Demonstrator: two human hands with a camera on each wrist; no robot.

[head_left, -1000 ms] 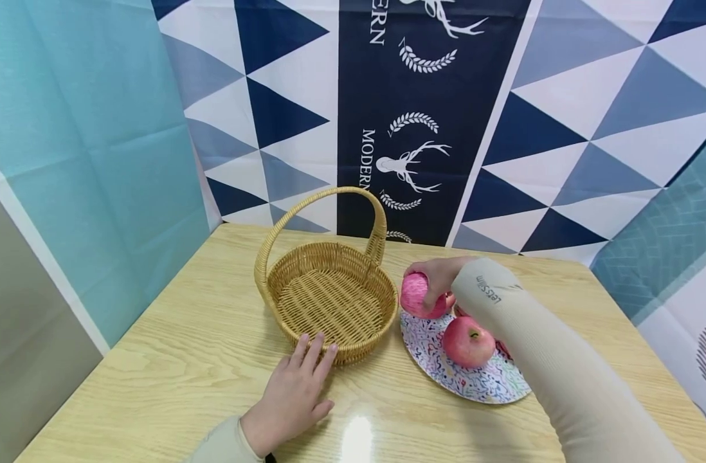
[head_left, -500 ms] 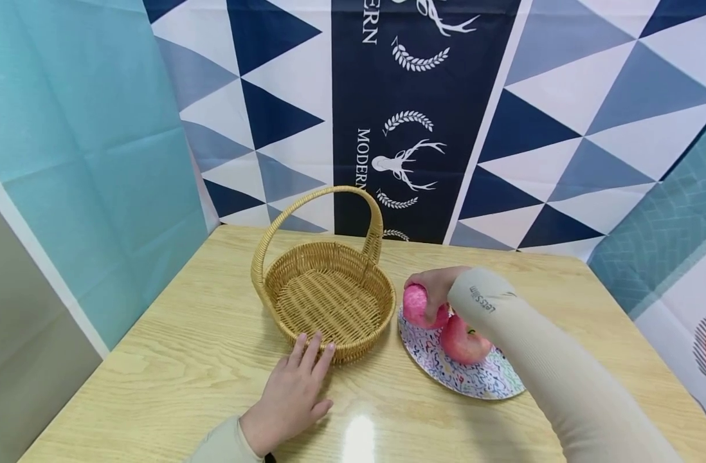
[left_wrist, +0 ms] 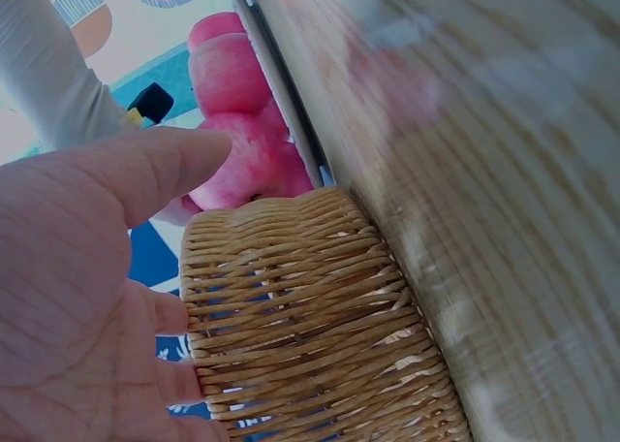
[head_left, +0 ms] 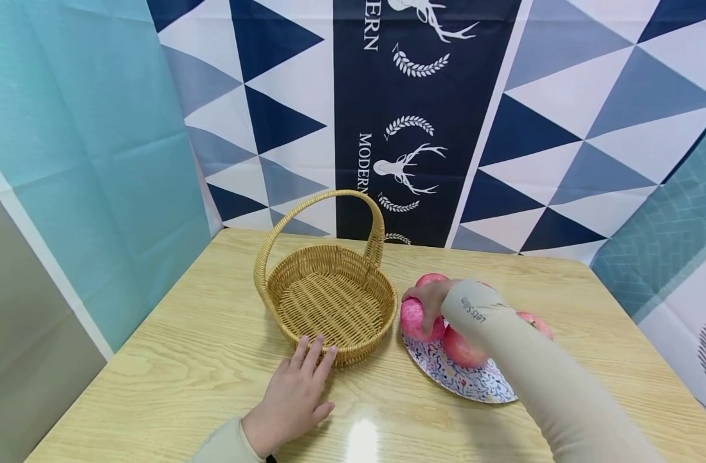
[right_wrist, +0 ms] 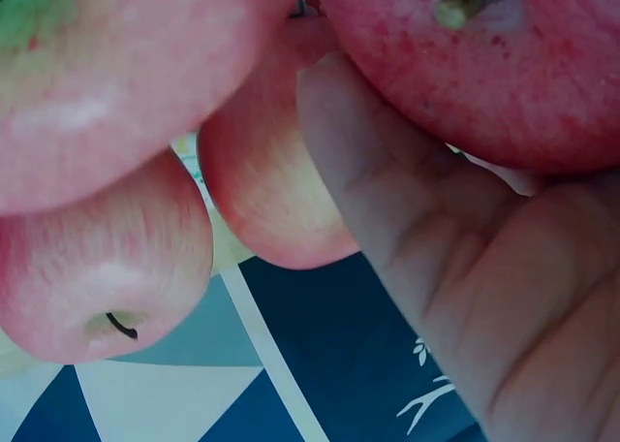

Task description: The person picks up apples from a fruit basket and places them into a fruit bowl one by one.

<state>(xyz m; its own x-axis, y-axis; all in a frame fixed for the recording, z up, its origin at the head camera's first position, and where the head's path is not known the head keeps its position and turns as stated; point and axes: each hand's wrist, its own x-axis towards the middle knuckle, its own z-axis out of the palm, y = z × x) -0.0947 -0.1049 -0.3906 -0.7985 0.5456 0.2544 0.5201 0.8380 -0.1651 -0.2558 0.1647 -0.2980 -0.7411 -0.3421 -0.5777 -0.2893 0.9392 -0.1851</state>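
Observation:
My right hand [head_left: 436, 299] has its fingers and thumb curled round a pink-red apple [head_left: 419, 320] at the left edge of a patterned plate [head_left: 474, 384]. In the right wrist view, a stemmed apple [right_wrist: 504, 74] is against that hand [right_wrist: 455, 268]. Beside the gripped one, another apple [head_left: 464, 349] sits on the plate, partly covered by my sleeve. My left hand [head_left: 292, 399] rests its fingertips on the near rim of a wicker basket [head_left: 330, 308], thumb held apart. The left wrist view has the left hand [left_wrist: 87, 268] against the woven wall.
More apples show behind my right hand [head_left: 431, 279] and beyond the forearm [head_left: 535, 323]. The basket's tall handle [head_left: 335, 194] arches over its bare woven floor. A patterned cloth [head_left: 399, 116] hangs behind the wooden table [head_left: 173, 386].
My right hand, with the apple in its grip, has come lower and a little nearer. An apple behind it now shows more. My left hand stays at the basket rim.

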